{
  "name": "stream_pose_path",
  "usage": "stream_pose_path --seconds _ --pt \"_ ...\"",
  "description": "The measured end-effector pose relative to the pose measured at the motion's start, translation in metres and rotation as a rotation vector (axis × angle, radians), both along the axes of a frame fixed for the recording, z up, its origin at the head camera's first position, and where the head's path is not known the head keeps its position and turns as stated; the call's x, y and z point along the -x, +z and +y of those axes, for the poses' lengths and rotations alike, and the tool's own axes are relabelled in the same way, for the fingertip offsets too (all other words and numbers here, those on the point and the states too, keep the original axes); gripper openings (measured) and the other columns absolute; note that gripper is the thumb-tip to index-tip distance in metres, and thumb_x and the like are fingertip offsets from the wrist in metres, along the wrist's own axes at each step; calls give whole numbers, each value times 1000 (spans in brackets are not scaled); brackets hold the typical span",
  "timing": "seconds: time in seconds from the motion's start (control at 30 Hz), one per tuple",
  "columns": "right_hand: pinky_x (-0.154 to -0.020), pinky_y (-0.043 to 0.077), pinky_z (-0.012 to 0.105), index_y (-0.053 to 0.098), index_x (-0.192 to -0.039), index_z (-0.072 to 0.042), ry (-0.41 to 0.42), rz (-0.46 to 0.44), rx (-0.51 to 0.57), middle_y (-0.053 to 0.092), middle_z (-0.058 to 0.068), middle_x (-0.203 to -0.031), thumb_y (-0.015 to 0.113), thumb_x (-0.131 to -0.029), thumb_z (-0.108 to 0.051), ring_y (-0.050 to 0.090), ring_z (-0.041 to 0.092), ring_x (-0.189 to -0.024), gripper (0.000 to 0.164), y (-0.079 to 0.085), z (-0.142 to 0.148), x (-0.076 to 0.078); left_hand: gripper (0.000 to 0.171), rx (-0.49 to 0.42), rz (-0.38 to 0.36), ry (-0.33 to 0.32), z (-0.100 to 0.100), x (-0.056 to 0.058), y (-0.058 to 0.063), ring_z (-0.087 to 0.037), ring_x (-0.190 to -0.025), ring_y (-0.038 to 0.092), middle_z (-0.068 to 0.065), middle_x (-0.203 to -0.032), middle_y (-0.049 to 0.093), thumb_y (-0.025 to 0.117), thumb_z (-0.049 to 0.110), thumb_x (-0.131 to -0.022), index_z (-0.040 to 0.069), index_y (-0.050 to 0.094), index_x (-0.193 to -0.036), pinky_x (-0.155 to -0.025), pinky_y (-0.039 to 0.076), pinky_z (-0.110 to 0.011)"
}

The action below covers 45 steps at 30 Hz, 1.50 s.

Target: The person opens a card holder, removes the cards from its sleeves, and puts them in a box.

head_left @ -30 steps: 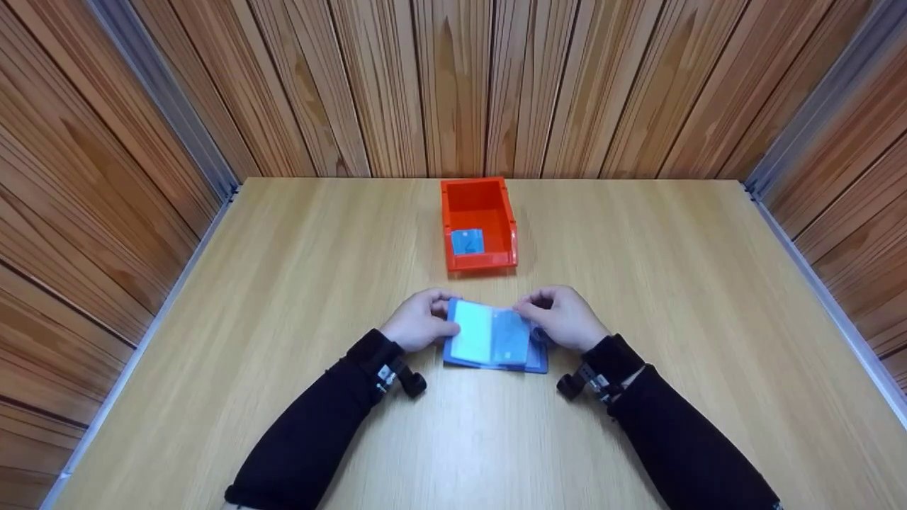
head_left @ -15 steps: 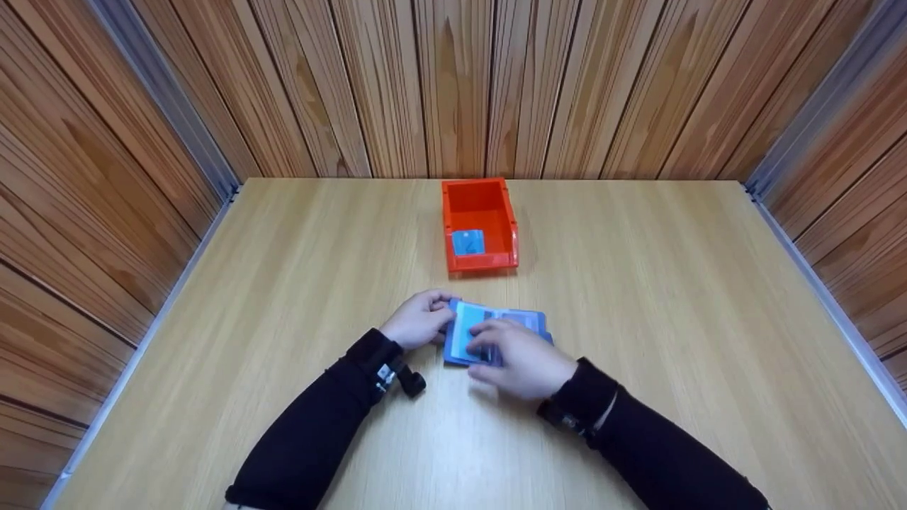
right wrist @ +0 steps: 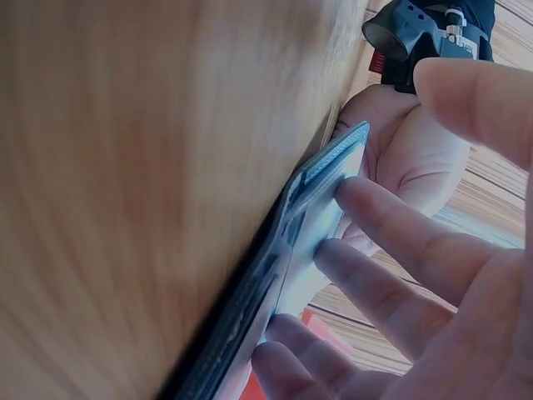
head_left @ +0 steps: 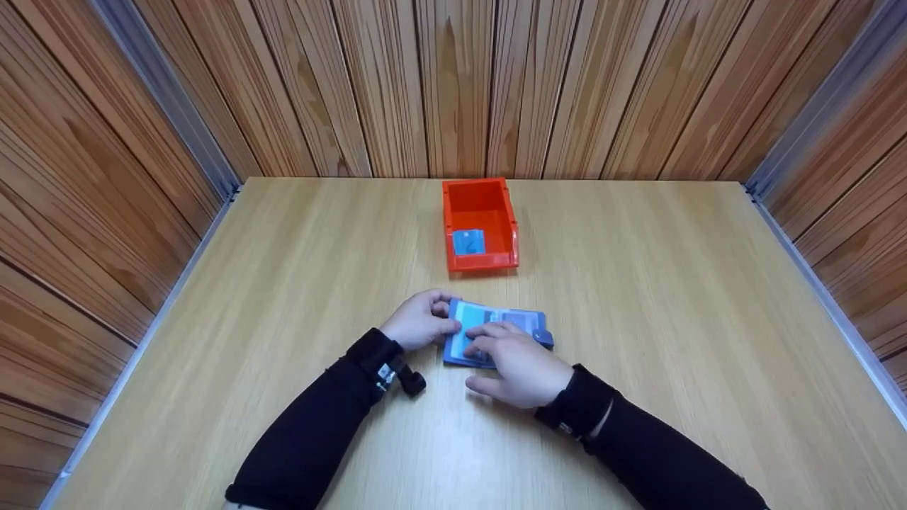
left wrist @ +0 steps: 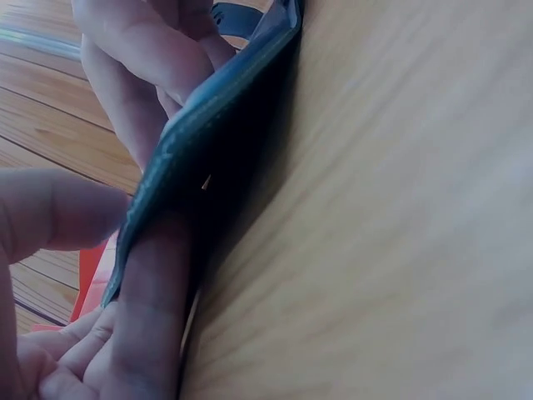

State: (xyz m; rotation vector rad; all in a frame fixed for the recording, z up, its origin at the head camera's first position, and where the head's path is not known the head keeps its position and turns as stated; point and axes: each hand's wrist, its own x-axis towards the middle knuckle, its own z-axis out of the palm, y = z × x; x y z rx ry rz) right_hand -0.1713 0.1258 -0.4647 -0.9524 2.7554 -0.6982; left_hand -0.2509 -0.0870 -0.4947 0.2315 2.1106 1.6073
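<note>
A blue card holder (head_left: 524, 320) lies spread open on the table, its clear sleeves facing up and a snap strap (head_left: 543, 338) at its right edge. My left hand (head_left: 419, 322) pinches the left cover, thumb on top and fingers beneath. The left wrist view shows this cover (left wrist: 241, 133) tilted up off the wood. With fingers extended, my right hand (head_left: 523, 365) presses its fingertips on the left-hand sleeve, seen from the side in the right wrist view on the card holder (right wrist: 312, 221). The right hand hides part of the lower right half.
Beyond the hands stands an orange-red bin (head_left: 482, 263) with a small blue packet or card (head_left: 468, 242) inside near its front. Wood-panelled walls (head_left: 457, 85) enclose the table (head_left: 319, 248) at the back and both sides.
The right hand let go of the sleeve it pinched at the right, swept left, and now presses on the left side. That sleeve has turned over leftward. The left hand kept its place.
</note>
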Motion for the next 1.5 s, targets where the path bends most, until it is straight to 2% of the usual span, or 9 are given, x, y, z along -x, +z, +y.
stream_pose_path --seconds 0.07,0.17,0.3,0.4,0.53,0.67,0.8,1.17,1.5 --pt "-110 38 46 66 -124 -14 -19 -40 28 55 2 -141 70 -89 -41 45 23 -132 44 3 2 3 50 -6 -5 -5 0 0 1 -15 -84 65 -4 -98 68 71 8 -85 8 54 -133 -71 57 -29" --pt "-103 45 46 61 -129 -12 -97 -148 167 58 8 -136 69 -91 -41 52 29 -124 49 14 7 11 51 -1 -9 -7 0 0 2 -15 -87 65 -6 -102 69 71 7 -85 9 54 -133 -73 56 -30" --pt "-91 52 44 56 -133 -16 -281 -305 442 57 15 -133 70 -90 -40 58 30 -111 52 30 17 24 51 27 -33 -2 -1 0 5 -17 -91 65 -5 -106 70 72 9 -86 13 54 -133 -77 56 -31" --pt "-86 55 41 51 -138 -14 -396 -405 541 53 16 -136 71 -90 -38 59 23 -106 57 25 20 31 51 29 -45 -3 -1 0 6 -18 -93 66 -5 -106 70 72 10 -86 13 54 -133 -78 57 -32" --pt "-73 57 33 43 -144 -2 -430 -490 489 55 16 -127 69 -92 -34 65 22 -90 67 6 21 37 50 27 -50 -3 0 0 5 -18 -93 66 -4 -107 70 72 9 -86 14 54 -133 -79 57 -33" --pt "-61 55 28 46 -140 5 -413 -469 412 60 11 -109 70 -91 -30 66 21 -75 65 -2 23 40 50 32 -48 -5 1 0 5 -18 -94 66 -3 -108 69 72 10 -86 16 55 -132 -80 57 -32" --pt "-56 53 26 53 -134 6 -387 -447 396 60 8 -98 72 -89 -28 66 19 -70 60 -4 23 41 51 7 -40 -8 2 -1 5 -19 -94 66 -6 -108 68 71 6 -86 14 54 -133 -80 57 -33" --pt "-63 57 32 56 -125 0 -452 -533 483 62 11 -102 78 -85 -24 68 22 -74 51 -7 21 44 52 -8 -25 7 0 -2 2 -18 -91 66 -6 -108 69 71 3 -85 12 54 -133 -77 57 -32" --pt "-65 59 31 55 -123 0 -474 -556 532 73 8 -85 76 -85 -15 69 20 -72 46 -9 22 47 50 19 -18 15 1 -2 4 -19 -92 66 -5 -107 70 72 5 -84 14 56 -130 -78 57 -32"
